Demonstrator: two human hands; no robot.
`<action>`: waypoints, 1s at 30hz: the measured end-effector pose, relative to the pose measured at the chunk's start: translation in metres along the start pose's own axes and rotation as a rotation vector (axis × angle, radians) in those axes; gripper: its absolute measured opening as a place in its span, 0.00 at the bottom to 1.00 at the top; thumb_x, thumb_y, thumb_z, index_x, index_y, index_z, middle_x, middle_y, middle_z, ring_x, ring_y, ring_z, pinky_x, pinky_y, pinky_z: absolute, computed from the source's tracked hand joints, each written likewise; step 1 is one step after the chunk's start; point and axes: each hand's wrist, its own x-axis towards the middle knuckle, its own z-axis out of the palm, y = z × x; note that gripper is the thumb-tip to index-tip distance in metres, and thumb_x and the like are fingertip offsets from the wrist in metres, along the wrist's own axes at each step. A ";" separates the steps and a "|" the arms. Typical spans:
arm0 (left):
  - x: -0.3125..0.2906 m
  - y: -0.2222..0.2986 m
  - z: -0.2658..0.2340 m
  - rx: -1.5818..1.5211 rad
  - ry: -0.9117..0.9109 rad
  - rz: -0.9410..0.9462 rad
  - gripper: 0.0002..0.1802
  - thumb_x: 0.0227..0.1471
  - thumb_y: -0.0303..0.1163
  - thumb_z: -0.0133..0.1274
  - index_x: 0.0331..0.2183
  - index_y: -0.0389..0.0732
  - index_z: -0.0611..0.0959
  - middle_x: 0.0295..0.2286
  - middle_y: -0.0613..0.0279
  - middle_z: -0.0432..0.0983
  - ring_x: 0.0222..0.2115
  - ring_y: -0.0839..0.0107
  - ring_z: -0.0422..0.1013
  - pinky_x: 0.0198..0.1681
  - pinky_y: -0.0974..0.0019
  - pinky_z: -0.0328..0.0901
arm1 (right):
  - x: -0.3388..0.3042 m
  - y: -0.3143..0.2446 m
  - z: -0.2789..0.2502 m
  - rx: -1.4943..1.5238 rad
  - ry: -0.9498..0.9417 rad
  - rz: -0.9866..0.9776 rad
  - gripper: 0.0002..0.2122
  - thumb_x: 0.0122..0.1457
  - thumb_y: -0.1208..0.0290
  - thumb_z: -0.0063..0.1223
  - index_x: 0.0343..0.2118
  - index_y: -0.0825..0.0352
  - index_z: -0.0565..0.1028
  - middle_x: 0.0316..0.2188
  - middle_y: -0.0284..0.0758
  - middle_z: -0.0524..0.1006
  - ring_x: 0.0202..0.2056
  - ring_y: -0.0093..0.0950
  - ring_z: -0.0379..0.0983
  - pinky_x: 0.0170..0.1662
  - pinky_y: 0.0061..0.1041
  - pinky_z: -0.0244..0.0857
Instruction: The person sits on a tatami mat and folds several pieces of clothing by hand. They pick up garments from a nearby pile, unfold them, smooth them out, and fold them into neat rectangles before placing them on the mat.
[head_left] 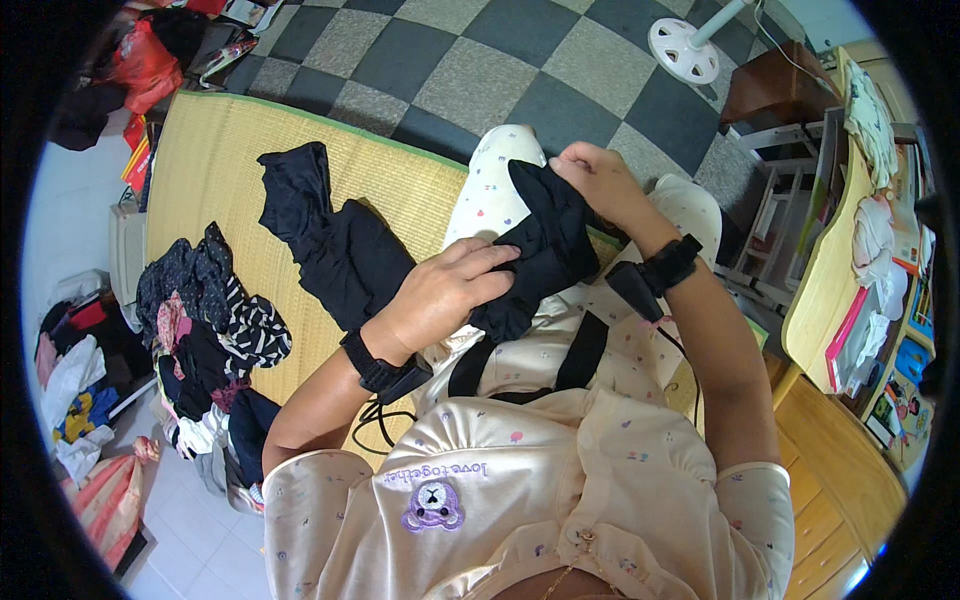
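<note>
A bunched black garment (548, 240) lies across my lap, partly folded over; its exact kind does not show. My right hand (605, 188) pinches its upper edge and lifts that corner. My left hand (455, 292) has its fingers bent over the garment's left side, gripping the cloth, with the thumb hidden. To the left, a second black garment (350, 255) is spread in loose creases on the straw mat (215, 150), close to my left wrist.
Left of the mat's middle is a pile of mixed clothes (205, 340). A red plastic bag (145, 68) is at the far left. At right stands a wooden desk (825, 290) with cloths and books. A white round stand base (685, 52) rests on the checkered floor (480, 80).
</note>
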 end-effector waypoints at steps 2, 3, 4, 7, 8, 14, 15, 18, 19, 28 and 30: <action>0.001 0.000 0.001 0.022 0.003 0.010 0.11 0.43 0.23 0.50 0.33 0.44 0.78 0.47 0.64 0.72 0.50 0.62 0.67 0.46 0.66 0.70 | 0.002 -0.005 0.006 -0.097 0.027 -0.048 0.14 0.54 0.60 0.57 0.34 0.68 0.78 0.27 0.37 0.78 0.31 0.30 0.75 0.35 0.25 0.67; 0.001 0.000 0.002 0.025 0.009 0.014 0.11 0.43 0.24 0.50 0.33 0.44 0.78 0.47 0.65 0.72 0.50 0.62 0.67 0.45 0.66 0.70 | 0.004 -0.007 0.009 -0.212 0.012 -0.025 0.14 0.53 0.59 0.57 0.32 0.68 0.78 0.25 0.38 0.78 0.30 0.31 0.75 0.35 0.26 0.67; 0.001 0.000 0.002 0.033 0.008 0.011 0.11 0.43 0.24 0.50 0.33 0.45 0.79 0.47 0.65 0.72 0.50 0.62 0.67 0.45 0.66 0.70 | 0.006 -0.009 0.014 -0.294 0.008 -0.083 0.15 0.53 0.58 0.57 0.30 0.68 0.78 0.24 0.39 0.78 0.29 0.32 0.75 0.34 0.27 0.68; -0.002 0.000 0.003 0.033 0.014 0.011 0.11 0.43 0.24 0.50 0.33 0.45 0.79 0.48 0.65 0.72 0.50 0.62 0.67 0.43 0.67 0.71 | 0.014 -0.006 0.018 -0.222 -0.065 -0.185 0.12 0.53 0.63 0.57 0.29 0.69 0.78 0.24 0.40 0.77 0.28 0.30 0.75 0.33 0.26 0.67; -0.003 0.000 0.004 0.033 0.007 -0.001 0.11 0.43 0.24 0.50 0.33 0.45 0.79 0.48 0.66 0.72 0.50 0.62 0.67 0.43 0.67 0.71 | 0.015 -0.004 0.016 -0.082 -0.063 -0.166 0.11 0.53 0.65 0.56 0.30 0.69 0.77 0.25 0.39 0.77 0.29 0.28 0.74 0.33 0.25 0.67; -0.004 -0.003 0.006 0.050 0.015 0.006 0.11 0.43 0.25 0.50 0.33 0.44 0.79 0.47 0.66 0.72 0.50 0.63 0.67 0.45 0.66 0.70 | -0.002 0.009 -0.015 0.712 -0.108 0.314 0.02 0.63 0.68 0.47 0.36 0.56 0.71 0.27 0.20 0.67 0.28 0.13 0.64 0.34 0.15 0.60; -0.003 -0.004 0.006 0.034 0.024 0.010 0.11 0.43 0.25 0.50 0.33 0.45 0.79 0.47 0.66 0.72 0.50 0.63 0.66 0.45 0.66 0.69 | -0.006 0.010 -0.017 0.740 -0.100 0.321 0.02 0.62 0.68 0.47 0.36 0.56 0.71 0.27 0.20 0.67 0.29 0.13 0.64 0.34 0.15 0.60; -0.003 -0.003 0.007 0.004 0.016 -0.010 0.12 0.42 0.24 0.50 0.34 0.44 0.79 0.48 0.64 0.72 0.50 0.62 0.66 0.47 0.65 0.68 | -0.011 0.012 -0.019 0.841 -0.127 0.306 0.04 0.62 0.66 0.49 0.36 0.57 0.72 0.28 0.21 0.69 0.31 0.15 0.65 0.36 0.18 0.61; -0.004 -0.003 0.007 -0.007 0.010 -0.019 0.13 0.41 0.22 0.50 0.34 0.44 0.79 0.48 0.63 0.72 0.50 0.61 0.67 0.47 0.64 0.68 | -0.011 0.013 -0.019 0.860 -0.145 0.286 0.05 0.62 0.65 0.49 0.37 0.58 0.72 0.30 0.23 0.70 0.33 0.17 0.66 0.38 0.20 0.63; -0.002 -0.021 -0.007 -0.785 0.319 -0.505 0.24 0.47 0.18 0.50 0.49 0.33 0.71 0.43 0.51 0.75 0.46 0.63 0.70 0.50 0.66 0.64 | -0.017 0.025 -0.026 0.838 -0.020 0.360 0.10 0.62 0.64 0.49 0.42 0.62 0.71 0.35 0.29 0.74 0.34 0.20 0.69 0.39 0.21 0.64; 0.001 -0.027 -0.024 -1.070 0.477 -0.602 0.21 0.56 0.27 0.52 0.50 0.33 0.71 0.43 0.61 0.75 0.42 0.75 0.69 0.48 0.71 0.65 | -0.024 0.030 -0.032 0.814 -0.023 0.338 0.08 0.64 0.65 0.46 0.40 0.62 0.71 0.34 0.28 0.74 0.32 0.18 0.68 0.36 0.19 0.63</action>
